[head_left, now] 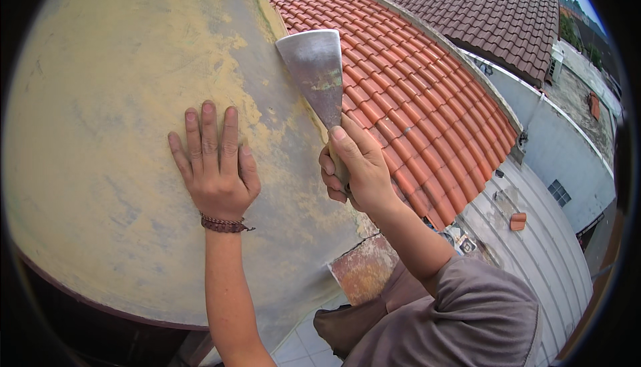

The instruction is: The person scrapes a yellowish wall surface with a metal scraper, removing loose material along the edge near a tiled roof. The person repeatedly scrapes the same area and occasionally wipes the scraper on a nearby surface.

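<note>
My left hand [217,166] lies flat with its fingers spread on a wall [100,146] covered in patchy yellow paint over grey. A braided bracelet [224,224] circles that wrist. My right hand [360,166] is closed around the handle of a wide scraper [319,76], the thumb lying along the neck. The scraper points upward, its broad metal blade near the wall's right edge, with yellow-green smears on the metal. Whether the blade touches the wall I cannot tell. Bare grey patches show in the paint between my two hands.
Orange roof tiles [414,113] slope away to the right of the wall. Below them runs a ribbed grey metal roof [527,260] bearing a broken tile piece [517,221]. A weathered ledge [366,270] juts out by my body. White floor tiles [300,345] lie underneath.
</note>
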`<state>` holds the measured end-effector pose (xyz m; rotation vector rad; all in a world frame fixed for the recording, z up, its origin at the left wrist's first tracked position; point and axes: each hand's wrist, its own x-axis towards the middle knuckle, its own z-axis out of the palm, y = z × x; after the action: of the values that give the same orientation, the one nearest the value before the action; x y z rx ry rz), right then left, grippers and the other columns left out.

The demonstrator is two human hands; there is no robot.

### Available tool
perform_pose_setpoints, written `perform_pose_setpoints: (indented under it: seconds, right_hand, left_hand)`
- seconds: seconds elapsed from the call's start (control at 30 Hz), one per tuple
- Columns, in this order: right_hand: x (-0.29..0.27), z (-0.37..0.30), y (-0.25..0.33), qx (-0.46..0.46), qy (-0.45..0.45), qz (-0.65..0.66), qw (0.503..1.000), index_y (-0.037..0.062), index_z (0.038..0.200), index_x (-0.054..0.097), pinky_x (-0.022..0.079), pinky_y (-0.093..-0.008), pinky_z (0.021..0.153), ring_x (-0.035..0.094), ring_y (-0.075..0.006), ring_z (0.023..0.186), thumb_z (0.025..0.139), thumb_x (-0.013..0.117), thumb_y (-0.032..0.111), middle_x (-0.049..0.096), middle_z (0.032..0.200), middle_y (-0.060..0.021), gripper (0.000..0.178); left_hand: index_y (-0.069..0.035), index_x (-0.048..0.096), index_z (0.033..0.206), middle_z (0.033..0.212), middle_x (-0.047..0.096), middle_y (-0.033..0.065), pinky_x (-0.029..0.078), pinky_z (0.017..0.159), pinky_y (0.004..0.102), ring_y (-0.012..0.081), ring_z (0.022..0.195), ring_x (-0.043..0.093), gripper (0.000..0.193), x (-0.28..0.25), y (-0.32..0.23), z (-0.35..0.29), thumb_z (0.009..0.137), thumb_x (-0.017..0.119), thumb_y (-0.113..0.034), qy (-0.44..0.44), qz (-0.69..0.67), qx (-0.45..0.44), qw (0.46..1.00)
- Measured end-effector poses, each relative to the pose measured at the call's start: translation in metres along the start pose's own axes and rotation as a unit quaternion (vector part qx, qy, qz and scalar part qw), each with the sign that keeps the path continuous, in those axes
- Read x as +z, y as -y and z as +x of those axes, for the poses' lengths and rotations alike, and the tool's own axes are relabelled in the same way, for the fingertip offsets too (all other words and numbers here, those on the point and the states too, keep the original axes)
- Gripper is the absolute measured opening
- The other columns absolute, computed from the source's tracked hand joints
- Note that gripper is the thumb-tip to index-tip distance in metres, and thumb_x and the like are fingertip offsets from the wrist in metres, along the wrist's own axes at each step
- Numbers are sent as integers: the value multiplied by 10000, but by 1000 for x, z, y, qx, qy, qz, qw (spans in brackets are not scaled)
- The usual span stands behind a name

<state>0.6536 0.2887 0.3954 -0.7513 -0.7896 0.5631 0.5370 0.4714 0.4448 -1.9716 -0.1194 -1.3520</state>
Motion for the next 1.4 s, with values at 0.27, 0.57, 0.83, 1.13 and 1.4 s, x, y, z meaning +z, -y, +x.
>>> perform_pose_setpoints:
  seconds: [0.27,0.57,0.83,1.13,1.4]
  right_hand:
    - [3,4,7,4,-9,14,1000,119,1485,372,390,-233,418,462,-77,525,1059,398,364,476,712,-6,493]
    - [7,8,-6,-158,-48,-169,972,29,1471,390,404,-232,507,441,-55,543,1055,448,247,490,667,7,474]
    - [23,16,-3,-226,-112,-237,938,-39,1404,450,407,-233,561,450,-60,609,1030,494,138,546,715,-36,415]
    - [37,13,-12,-288,-158,-271,905,-66,1377,464,437,-245,587,496,-77,648,1010,509,80,647,885,-118,397]
    - [41,14,-8,-288,-151,-256,911,-74,1370,464,476,-278,633,552,-135,679,1005,507,67,661,926,-159,393]
  left_hand:
    - [-103,539,1405,1517,437,124,211,1180,551,329,1436,353,475,-2,0,1,954,469,-233,6,2,-3,1000]
    - [-142,551,1400,1495,468,104,205,1190,547,314,1413,396,459,-3,-1,3,977,428,-268,12,12,-12,1000]
    - [-100,559,1390,1509,447,125,204,1181,550,333,1425,369,467,-5,0,2,950,485,-236,11,-7,-5,1000]
    - [-107,554,1396,1506,450,127,199,1181,552,332,1427,366,475,-7,0,2,940,494,-229,17,-14,-10,1000]
    - [-139,541,1407,1501,464,86,184,1203,535,290,1424,379,462,-7,0,3,976,427,-256,24,-3,-18,1000]
